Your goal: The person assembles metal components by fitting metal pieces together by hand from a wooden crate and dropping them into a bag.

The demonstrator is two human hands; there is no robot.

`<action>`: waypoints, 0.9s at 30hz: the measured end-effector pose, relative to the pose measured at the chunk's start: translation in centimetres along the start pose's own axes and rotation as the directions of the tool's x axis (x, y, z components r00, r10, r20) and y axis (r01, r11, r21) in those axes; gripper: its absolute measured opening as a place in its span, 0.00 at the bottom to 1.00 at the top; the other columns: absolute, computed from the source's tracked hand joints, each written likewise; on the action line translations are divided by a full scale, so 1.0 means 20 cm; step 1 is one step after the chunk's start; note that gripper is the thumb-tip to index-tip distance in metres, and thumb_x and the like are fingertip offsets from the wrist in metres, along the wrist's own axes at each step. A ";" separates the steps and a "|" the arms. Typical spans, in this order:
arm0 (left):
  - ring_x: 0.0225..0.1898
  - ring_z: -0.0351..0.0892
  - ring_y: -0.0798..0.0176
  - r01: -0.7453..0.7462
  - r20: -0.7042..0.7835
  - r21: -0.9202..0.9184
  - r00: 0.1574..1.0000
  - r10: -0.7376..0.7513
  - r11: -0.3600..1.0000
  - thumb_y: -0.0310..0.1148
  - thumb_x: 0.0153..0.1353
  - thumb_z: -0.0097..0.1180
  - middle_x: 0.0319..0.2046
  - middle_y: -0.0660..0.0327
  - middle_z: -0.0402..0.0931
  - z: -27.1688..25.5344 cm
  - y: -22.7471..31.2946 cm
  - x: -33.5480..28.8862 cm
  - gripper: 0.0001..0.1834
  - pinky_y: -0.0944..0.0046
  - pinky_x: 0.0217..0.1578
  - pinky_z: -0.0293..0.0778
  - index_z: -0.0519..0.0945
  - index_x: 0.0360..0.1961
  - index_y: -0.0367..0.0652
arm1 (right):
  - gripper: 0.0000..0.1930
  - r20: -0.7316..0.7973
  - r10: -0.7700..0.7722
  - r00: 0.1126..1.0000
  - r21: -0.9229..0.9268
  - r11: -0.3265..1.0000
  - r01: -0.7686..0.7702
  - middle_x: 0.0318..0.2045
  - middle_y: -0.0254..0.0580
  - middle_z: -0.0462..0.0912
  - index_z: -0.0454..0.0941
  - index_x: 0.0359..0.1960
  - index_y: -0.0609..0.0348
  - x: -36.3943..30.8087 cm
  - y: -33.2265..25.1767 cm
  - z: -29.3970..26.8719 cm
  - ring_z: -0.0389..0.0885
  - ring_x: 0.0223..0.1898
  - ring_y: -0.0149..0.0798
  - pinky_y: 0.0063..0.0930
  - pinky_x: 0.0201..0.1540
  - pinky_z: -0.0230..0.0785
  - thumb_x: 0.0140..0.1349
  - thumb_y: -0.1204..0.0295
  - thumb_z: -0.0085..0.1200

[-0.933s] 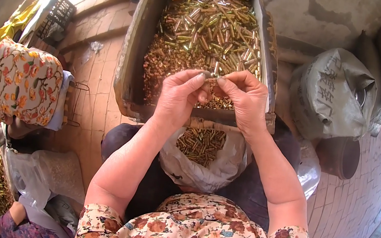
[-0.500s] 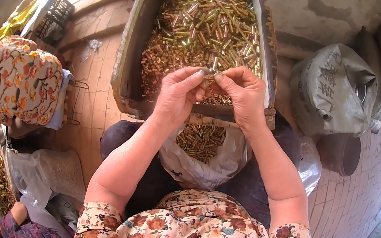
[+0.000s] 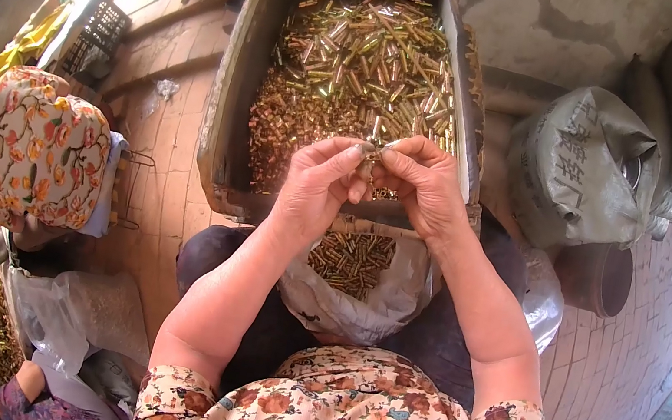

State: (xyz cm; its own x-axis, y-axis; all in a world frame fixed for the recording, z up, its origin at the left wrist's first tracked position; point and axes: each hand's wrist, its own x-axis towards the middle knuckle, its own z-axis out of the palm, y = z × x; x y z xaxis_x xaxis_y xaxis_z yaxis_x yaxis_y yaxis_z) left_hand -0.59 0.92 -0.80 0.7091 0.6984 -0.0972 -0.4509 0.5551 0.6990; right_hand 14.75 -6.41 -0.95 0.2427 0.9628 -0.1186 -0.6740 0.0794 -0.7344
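My left hand (image 3: 321, 181) and my right hand (image 3: 422, 190) meet over the near end of a wooden box (image 3: 232, 79). Thumb and fingers of both are pinched together on a small shiny metal piece (image 3: 373, 147), mostly covered by the fingertips, so its exact kind is unclear. Beyond them the box holds a heap of yellowish metal tubes (image 3: 370, 48). Small reddish-gold rings or nuts (image 3: 283, 127) lie at its left side. Below my wrists, between my knees, an open white bag (image 3: 354, 318) contains many short gold-coloured metal pieces (image 3: 352, 261).
On the left sits a person in a flowered top (image 3: 38, 150); another person's sleeve (image 3: 50, 407) shows at the lower left beside a plastic sheet (image 3: 73, 314). To the right stand a grey-green woven sack (image 3: 579, 174) and a dark bucket (image 3: 598, 278). A black crate (image 3: 99, 32) is at the far left.
Both hands have come slightly nearer to me, still pinched together. The box and bag appear shifted a little in the picture.
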 end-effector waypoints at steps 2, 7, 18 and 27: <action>0.20 0.75 0.69 -0.006 0.013 -0.008 1.000 0.006 1.000 0.28 0.65 0.53 0.26 0.59 0.79 -0.01 0.00 0.00 0.07 0.63 0.29 0.76 0.79 0.41 0.38 | 0.01 0.013 -0.003 1.000 0.009 1.000 0.003 0.28 0.42 0.83 0.79 0.32 0.63 0.00 0.00 0.00 0.84 0.30 0.35 0.29 0.32 0.81 0.60 0.79 0.58; 0.20 0.75 0.68 -0.031 0.042 -0.011 0.999 0.032 0.999 0.27 0.65 0.53 0.26 0.58 0.79 -0.01 0.02 0.00 0.06 0.63 0.29 0.76 0.79 0.40 0.38 | 0.02 0.035 -0.007 0.999 0.020 1.000 0.006 0.28 0.41 0.83 0.78 0.33 0.63 0.01 0.02 0.00 0.84 0.30 0.34 0.28 0.32 0.81 0.60 0.79 0.58; 0.21 0.76 0.66 -0.028 0.028 -0.003 0.999 0.028 1.000 0.25 0.65 0.51 0.27 0.56 0.79 0.05 0.04 -0.02 0.07 0.62 0.30 0.76 0.78 0.42 0.36 | 0.02 0.049 -0.024 0.998 0.022 0.999 0.023 0.29 0.41 0.83 0.79 0.33 0.61 0.00 0.00 0.00 0.84 0.30 0.34 0.27 0.34 0.80 0.60 0.79 0.57; 0.24 0.77 0.68 -0.031 -0.024 0.235 0.999 0.037 0.971 0.24 0.61 0.56 0.27 0.58 0.79 0.05 0.06 -0.02 0.07 0.69 0.28 0.74 0.78 0.39 0.32 | 0.02 -0.014 -0.006 1.000 -0.131 0.991 0.004 0.28 0.38 0.82 0.79 0.32 0.61 0.00 -0.02 -0.02 0.83 0.31 0.33 0.27 0.36 0.79 0.58 0.79 0.59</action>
State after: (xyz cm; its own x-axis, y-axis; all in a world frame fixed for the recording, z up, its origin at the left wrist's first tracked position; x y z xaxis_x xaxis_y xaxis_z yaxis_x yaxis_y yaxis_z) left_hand -0.91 0.86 0.80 0.6783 0.7295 -0.0883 -0.3320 0.4115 0.8488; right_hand 15.30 -6.58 -0.93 0.2565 0.9586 -0.1235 -0.5756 0.0488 -0.8163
